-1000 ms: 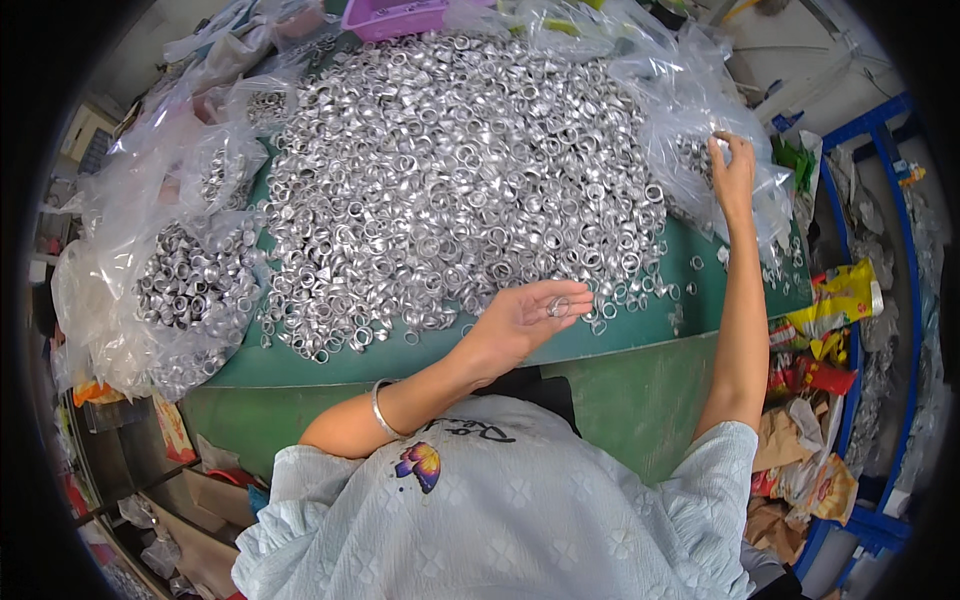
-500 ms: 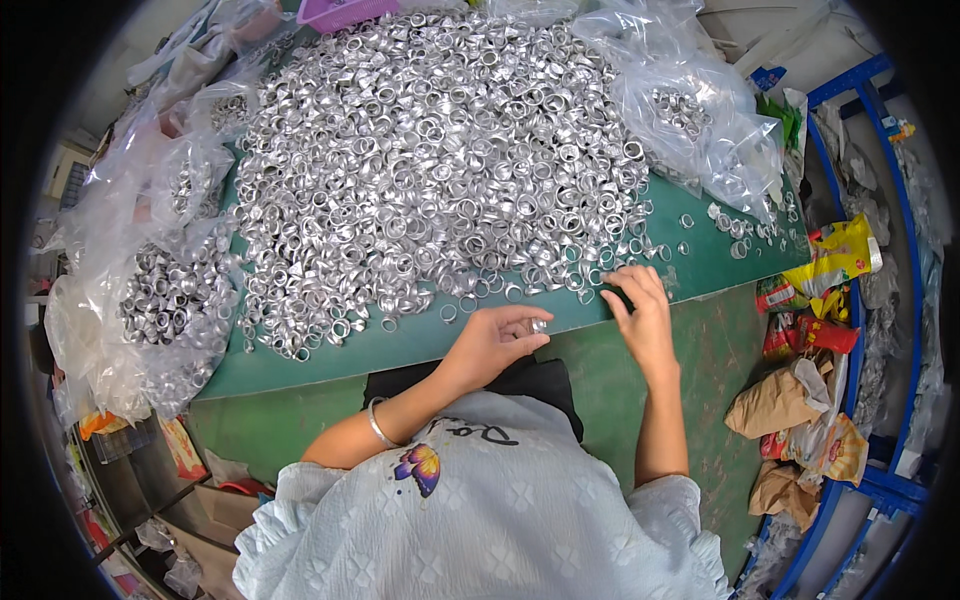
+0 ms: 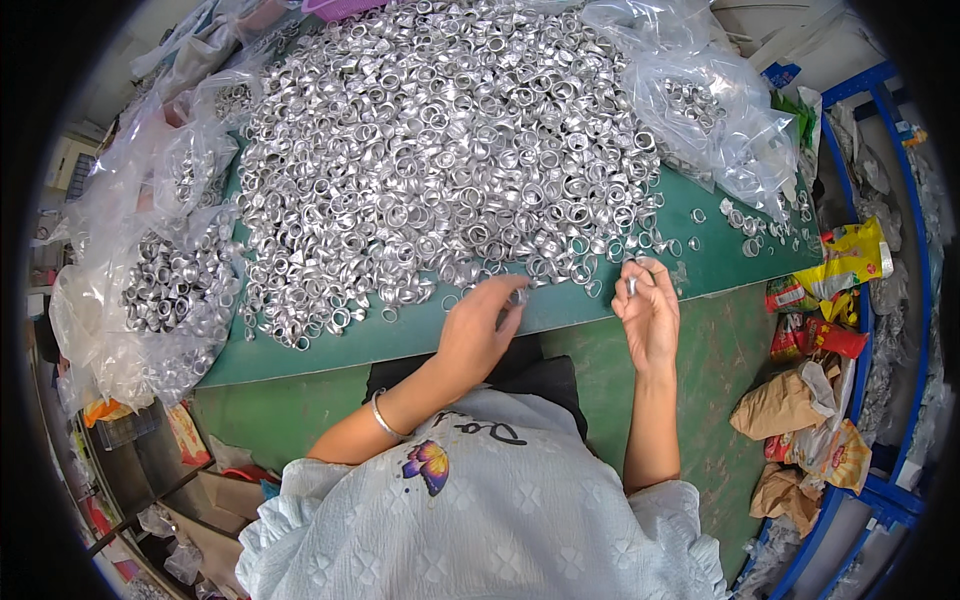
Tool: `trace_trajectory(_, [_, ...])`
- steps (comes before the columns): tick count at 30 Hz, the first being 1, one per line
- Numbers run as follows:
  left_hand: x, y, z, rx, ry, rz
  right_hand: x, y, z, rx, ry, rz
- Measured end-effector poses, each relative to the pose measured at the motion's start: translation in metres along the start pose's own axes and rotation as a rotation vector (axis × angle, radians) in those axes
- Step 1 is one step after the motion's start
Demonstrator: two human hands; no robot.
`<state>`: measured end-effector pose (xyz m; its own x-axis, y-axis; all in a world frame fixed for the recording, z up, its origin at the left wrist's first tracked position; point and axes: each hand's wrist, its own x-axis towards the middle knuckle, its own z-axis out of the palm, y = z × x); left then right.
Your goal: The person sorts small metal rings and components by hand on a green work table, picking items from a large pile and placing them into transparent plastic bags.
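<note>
A large heap of silver metal rings (image 3: pixel 450 150) covers most of the green table (image 3: pixel 330 355). At the heap's near edge is my left hand (image 3: pixel 480 330), its thumb and forefinger closed round a silver ring (image 3: pixel 520 297); whether more rings sit in the palm is hidden. Farther right, my right hand (image 3: pixel 650 315) is raised by the table's front edge. Its fingers are curled in a pinch on another silver ring (image 3: pixel 631 286). Some loose rings lie just beyond the right fingertips.
Clear plastic bags of rings stand on the left (image 3: pixel 170 290) and at the far right (image 3: pixel 700 110). A few scattered rings (image 3: pixel 755 230) lie toward the table's right end. Beside it are a blue rack (image 3: pixel 880 300), paper bags (image 3: pixel 785 400) and bright packets. A purple basket (image 3: pixel 340 8) is at the back.
My left hand has moved forward to the heap's edge, the ring still between its fingers. My right hand has gone from reaching with loose fingers to a pinch holding a ring.
</note>
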<state>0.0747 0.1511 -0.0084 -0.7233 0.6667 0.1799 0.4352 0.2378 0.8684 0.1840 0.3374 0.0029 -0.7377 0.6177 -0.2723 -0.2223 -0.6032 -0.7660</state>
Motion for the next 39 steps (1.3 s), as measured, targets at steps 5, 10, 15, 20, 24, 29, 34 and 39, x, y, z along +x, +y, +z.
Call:
trace_trajectory(5, [0.016, 0.005, -0.014, 0.048, 0.1, 0.008, 0.002, 0.005, -0.003, -0.831, 0.062, -0.185])
trace_trajectory(10, [0.031, -0.004, -0.025, 0.233, 0.212, 0.214, 0.003, 0.019, 0.018, -1.573, -0.046, -0.608])
trace_trajectory(15, [0.057, -0.014, -0.039, 0.298, 0.238, 0.176, 0.022, 0.021, -0.003, -1.606, 0.052, -0.754])
trace_trajectory(20, [0.061, -0.023, -0.048, 0.484, 0.308, 0.206, 0.025, 0.02, -0.011, -1.588, 0.066, -0.814])
trace_trajectory(24, [0.068, -0.031, -0.059, 0.508, 0.364, 0.247, 0.03, 0.011, -0.012, -1.376, 0.044, -0.839])
trace_trajectory(29, [0.076, -0.019, -0.06, 0.422, 0.376, 0.26, 0.031, 0.005, -0.022, -1.148, 0.208, -0.622])
trace_trajectory(34, [0.074, -0.022, -0.063, 0.319, 0.428, 0.205, 0.012, 0.004, -0.008, -0.792, 0.099, -0.41])
trace_trajectory(39, [0.034, 0.003, -0.047, -0.213, 0.082, -0.183, -0.007, 0.007, 0.022, -1.216, -0.041, -0.46])
